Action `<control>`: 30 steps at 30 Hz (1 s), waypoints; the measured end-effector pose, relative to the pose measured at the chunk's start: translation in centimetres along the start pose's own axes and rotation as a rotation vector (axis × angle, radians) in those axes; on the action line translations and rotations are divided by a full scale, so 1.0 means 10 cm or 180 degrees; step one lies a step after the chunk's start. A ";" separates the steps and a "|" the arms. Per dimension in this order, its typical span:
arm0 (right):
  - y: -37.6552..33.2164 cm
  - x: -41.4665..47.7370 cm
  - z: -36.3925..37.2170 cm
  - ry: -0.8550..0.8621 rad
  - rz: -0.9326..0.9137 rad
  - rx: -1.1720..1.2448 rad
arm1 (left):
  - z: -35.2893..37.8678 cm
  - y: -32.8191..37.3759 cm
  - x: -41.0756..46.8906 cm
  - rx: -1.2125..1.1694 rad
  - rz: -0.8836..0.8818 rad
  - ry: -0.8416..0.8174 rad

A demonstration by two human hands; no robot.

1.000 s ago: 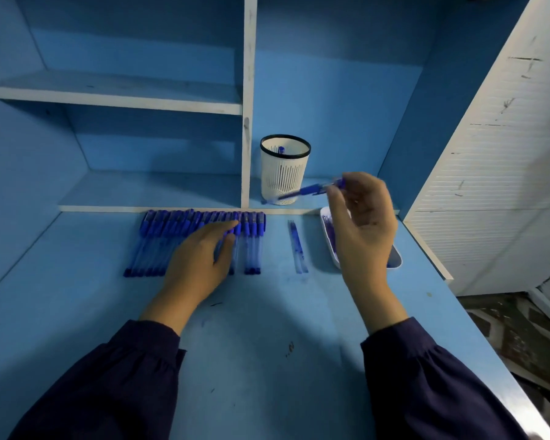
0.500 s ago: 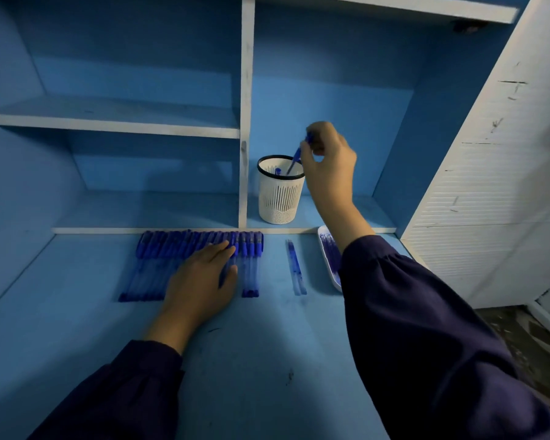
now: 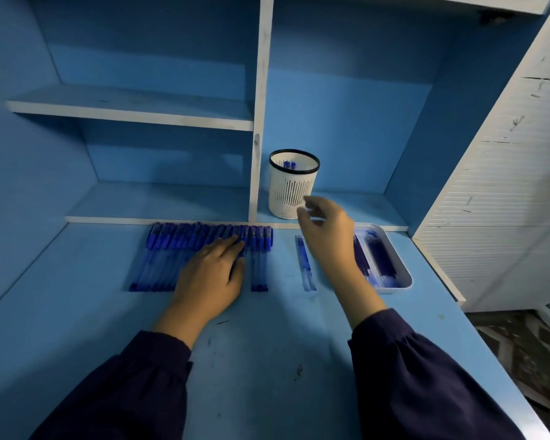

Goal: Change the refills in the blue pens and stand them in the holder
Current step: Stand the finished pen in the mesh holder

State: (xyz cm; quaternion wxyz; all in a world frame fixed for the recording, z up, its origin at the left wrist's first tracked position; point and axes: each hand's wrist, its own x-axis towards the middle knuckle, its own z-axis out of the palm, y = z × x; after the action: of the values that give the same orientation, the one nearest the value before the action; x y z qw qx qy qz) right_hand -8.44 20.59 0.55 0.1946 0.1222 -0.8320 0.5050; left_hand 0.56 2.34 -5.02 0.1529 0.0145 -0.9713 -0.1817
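Your left hand (image 3: 208, 277): flat on pen row (image 3: 178, 241), left of holder (image 3: 291, 185).
Your right hand (image 3: 329, 239): loose, empty, before holder.

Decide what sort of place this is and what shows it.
Probably a work desk with built-in blue shelves: a white slotted plastic pen holder stands in a shelf bay, and a row of blue capped pens lies on the blue desktop.

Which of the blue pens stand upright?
The two pens inside the white holder, their tops showing below its rim. The others lie flat on the desk, most in a row partly under the left hand.
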 end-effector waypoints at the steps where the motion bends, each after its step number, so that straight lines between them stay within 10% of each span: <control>1: 0.01 -0.09 0.01 -0.0166 0.0199 0.0050 | -0.01 0.01 -0.01 -0.0029 0.0004 0.0016; 9: 0.08 -0.57 0.16 -0.1136 0.0539 -0.0142 | -0.09 -0.03 -0.10 0.0107 0.0047 0.0025; 30: 0.02 -0.54 0.09 -0.1131 0.0877 -0.0329 | -0.08 -0.01 -0.11 -0.0144 0.0003 -0.0144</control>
State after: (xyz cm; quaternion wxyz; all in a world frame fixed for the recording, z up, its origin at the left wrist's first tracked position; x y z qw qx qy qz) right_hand -3.89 19.87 -2.39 -0.0198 0.0843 -0.8867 0.4542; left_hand 1.84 2.08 -4.65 0.1313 0.0064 -0.9701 -0.2038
